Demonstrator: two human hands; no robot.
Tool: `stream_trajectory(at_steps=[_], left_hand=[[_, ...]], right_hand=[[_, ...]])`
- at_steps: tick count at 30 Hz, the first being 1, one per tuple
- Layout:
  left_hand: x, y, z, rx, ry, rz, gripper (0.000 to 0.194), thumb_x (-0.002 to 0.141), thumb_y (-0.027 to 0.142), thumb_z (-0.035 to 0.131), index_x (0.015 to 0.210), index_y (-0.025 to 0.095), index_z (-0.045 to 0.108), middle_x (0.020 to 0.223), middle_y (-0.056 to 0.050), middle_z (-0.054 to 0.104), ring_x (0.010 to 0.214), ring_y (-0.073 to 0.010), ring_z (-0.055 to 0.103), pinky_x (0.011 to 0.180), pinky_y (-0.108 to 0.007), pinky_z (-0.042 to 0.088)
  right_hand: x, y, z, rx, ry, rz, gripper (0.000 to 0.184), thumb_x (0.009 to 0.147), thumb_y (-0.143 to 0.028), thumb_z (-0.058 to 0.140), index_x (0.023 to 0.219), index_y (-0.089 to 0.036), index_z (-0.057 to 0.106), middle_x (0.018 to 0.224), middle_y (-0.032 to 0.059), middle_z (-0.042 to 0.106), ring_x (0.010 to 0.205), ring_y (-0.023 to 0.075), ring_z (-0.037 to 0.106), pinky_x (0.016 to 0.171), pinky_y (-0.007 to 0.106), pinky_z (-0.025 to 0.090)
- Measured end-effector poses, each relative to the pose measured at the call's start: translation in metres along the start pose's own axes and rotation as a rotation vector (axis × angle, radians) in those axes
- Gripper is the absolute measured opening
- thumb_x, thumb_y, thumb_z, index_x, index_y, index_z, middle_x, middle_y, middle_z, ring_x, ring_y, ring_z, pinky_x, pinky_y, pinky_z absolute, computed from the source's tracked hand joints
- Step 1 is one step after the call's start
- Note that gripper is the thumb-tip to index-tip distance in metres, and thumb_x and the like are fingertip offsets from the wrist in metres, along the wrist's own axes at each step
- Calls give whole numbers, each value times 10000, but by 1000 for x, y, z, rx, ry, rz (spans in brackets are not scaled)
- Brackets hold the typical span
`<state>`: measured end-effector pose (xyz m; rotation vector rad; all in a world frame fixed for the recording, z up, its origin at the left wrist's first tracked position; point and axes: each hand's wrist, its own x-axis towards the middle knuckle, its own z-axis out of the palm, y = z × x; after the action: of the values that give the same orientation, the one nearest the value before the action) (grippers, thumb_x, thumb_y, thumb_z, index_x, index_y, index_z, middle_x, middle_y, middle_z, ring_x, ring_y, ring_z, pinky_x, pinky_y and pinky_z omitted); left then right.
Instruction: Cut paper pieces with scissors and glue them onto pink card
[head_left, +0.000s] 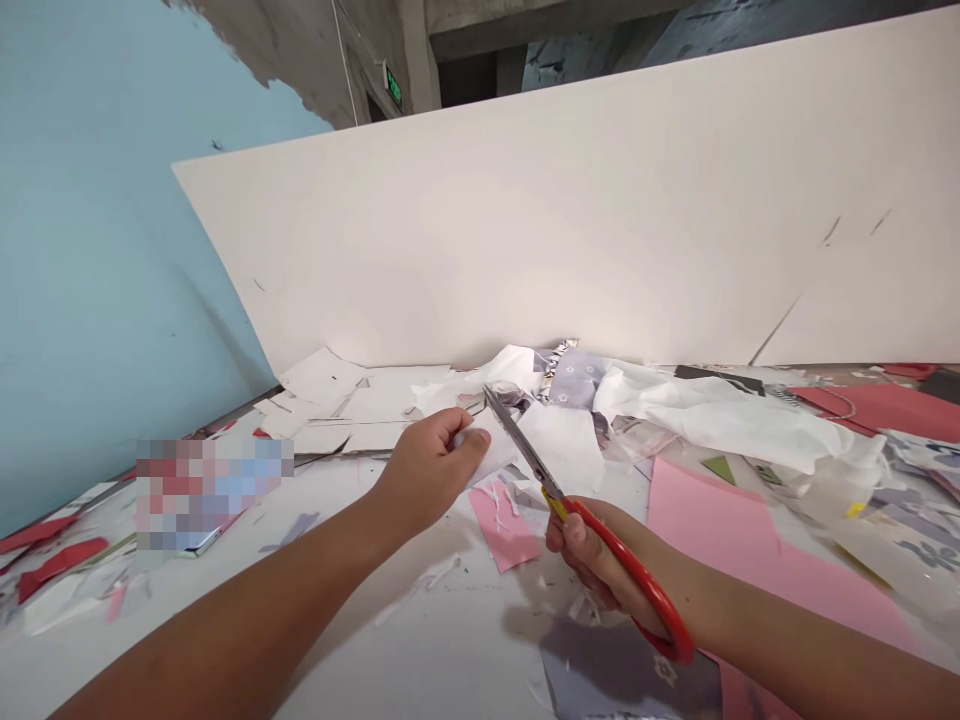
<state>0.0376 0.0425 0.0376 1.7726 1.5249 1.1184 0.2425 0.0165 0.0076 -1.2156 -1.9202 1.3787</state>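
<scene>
My right hand [600, 555] is wrapped round a pair of scissors [517, 435] with red handles and a yellow part near the pivot. The blades point up and to the left and look closed or nearly so. Just left of them, my left hand [431, 460] pinches a white piece of paper [495, 450] between thumb and fingers. The blades pass beside and above this piece; I cannot tell whether they touch it. Beneath the hands lies a small pink piece [504, 530] with white scraps on it.
A large white board [562, 220] leans along the back. White card pieces [352, 400] lie at the far left, crumpled white sheets [720, 410] at the right. Pink sheets [750, 540], a grey flowered piece [622, 665] and a blurred-out item [214, 495] lie on the table [360, 620].
</scene>
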Motion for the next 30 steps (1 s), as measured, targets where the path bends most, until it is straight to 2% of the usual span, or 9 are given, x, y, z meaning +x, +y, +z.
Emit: stream_trajectory(at_steps=[4,7,9,13,19,21,23,27,30], left_hand=[[1,-2,0,0,5,-4,257,756,388,464,599,201,384,479,73,318,438,-72,269,400,-178,251],[3,-6,3,0,-54,-29,212,753,350,447,609,204,393,486,71,323,434,-74,280,398,-184,246],[4,-10,5,-4,-130,-58,157,737,294,436,611,202,418,500,67,341,437,-75,301,402,-186,251],[13,-18,3,-68,-298,-135,88,683,226,455,656,194,533,568,49,450,483,-81,397,440,-189,304],[25,-26,-3,-407,-599,-420,214,611,198,572,821,168,600,741,-20,592,636,-137,544,532,-235,420],[25,-26,0,-456,-588,-454,243,602,194,595,844,169,598,745,-23,596,638,-139,549,528,-237,419],[22,-26,6,-479,-515,-460,235,612,222,609,841,172,592,760,-26,603,661,-151,560,556,-259,431],[13,-23,18,-489,-375,-352,174,645,271,622,784,168,598,782,-14,594,693,-118,544,624,-236,413],[10,-19,19,-395,-393,-316,128,652,272,619,728,172,596,684,21,565,605,-74,503,544,-184,350]], right_hand=[[-4,-7,2,-29,-36,-61,509,751,-690,341,803,-196,450,676,-33,393,562,100,353,532,238,358],[0,-9,1,10,9,33,437,755,-644,408,726,-208,392,610,-60,326,534,98,321,499,227,313],[7,-5,0,41,71,110,415,744,-608,461,677,-214,353,576,-70,297,507,93,308,460,215,284],[23,12,-3,32,156,160,323,726,-494,543,688,-216,383,571,-74,372,471,82,335,429,205,301],[37,25,-12,-38,288,172,376,673,-521,585,645,-202,386,540,-72,386,477,84,358,438,207,300],[40,28,-13,-10,291,172,372,679,-522,576,651,-203,387,529,-73,392,466,82,351,432,206,293],[43,31,-13,-2,291,169,343,683,-491,581,659,-205,392,527,-71,411,462,82,361,430,203,299],[43,32,-13,24,278,162,295,672,-425,596,656,-207,399,510,-76,408,430,72,340,397,196,276],[42,29,-14,61,276,157,294,679,-425,576,643,-207,382,499,-78,386,411,68,318,383,196,255]])
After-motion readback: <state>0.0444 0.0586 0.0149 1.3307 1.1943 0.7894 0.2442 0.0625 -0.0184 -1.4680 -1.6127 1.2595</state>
